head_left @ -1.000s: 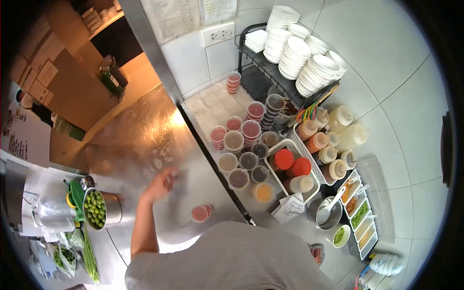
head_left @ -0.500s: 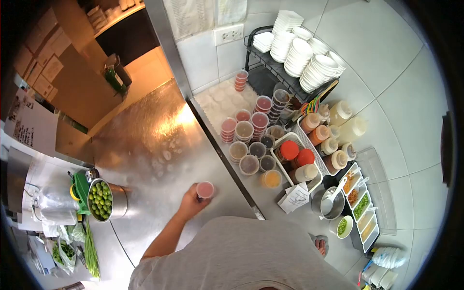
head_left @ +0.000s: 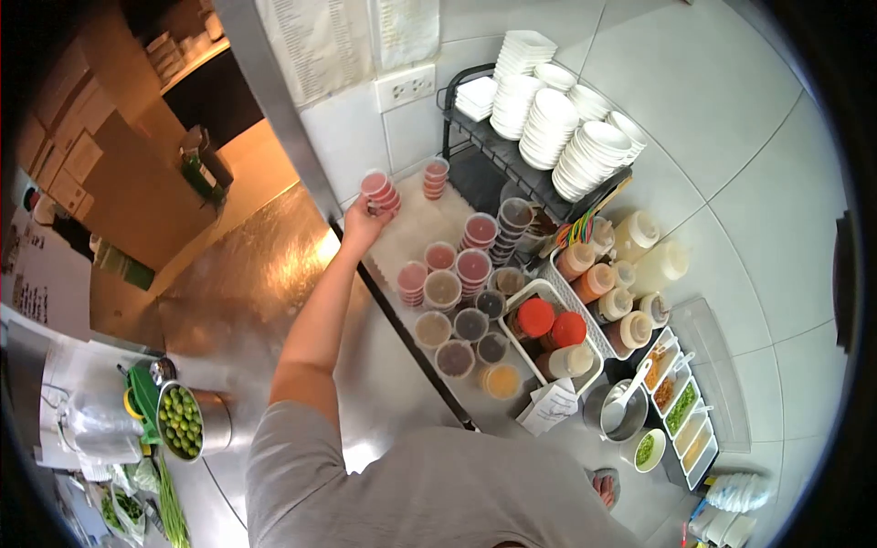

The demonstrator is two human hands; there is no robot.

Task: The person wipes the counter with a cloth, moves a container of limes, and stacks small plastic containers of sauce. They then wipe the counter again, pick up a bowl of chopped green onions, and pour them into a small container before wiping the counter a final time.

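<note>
A short stack of lidded pink sauce cups (head_left: 378, 189) rides in the left hand (head_left: 364, 224), fingers curled round its base, above the far end of the white mat (head_left: 422, 217) by the wall. It looks like the setting-down step, which calls for a level lowering. A similar stack (head_left: 436, 177) stands just beside, with the dish rack (head_left: 501, 144) beyond it. Bare mat lies open before the rows of filled cups (head_left: 457, 274). The right hand is out of sight
</note>
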